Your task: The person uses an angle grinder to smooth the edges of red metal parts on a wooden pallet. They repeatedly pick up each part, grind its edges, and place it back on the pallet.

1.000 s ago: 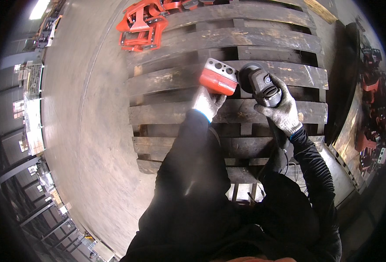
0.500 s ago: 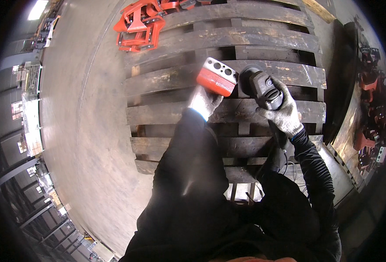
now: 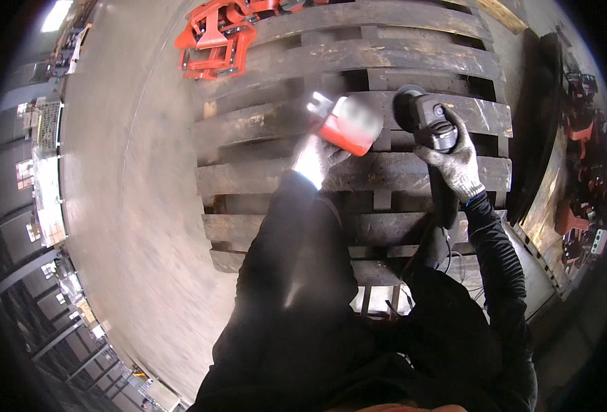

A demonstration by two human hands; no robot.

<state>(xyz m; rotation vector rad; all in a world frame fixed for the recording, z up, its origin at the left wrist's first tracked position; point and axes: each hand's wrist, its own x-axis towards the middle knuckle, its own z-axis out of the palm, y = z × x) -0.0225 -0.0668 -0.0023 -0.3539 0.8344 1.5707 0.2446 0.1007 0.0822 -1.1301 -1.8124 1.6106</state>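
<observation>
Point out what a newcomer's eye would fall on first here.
Probably the red-and-silver part in the gloved left hand, partly blurred, over the wooden pallet. Next, the black angle grinder to its right, gripped in the gloved right hand. Then the red metal pieces at the pallet's far left.

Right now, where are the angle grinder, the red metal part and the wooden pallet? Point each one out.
Angle grinder (image 3: 432,123): head view, on its dark front housing.
Red metal part (image 3: 345,139): head view, on its red side.
Wooden pallet (image 3: 379,171): head view, on a bare stretch of plank.
</observation>
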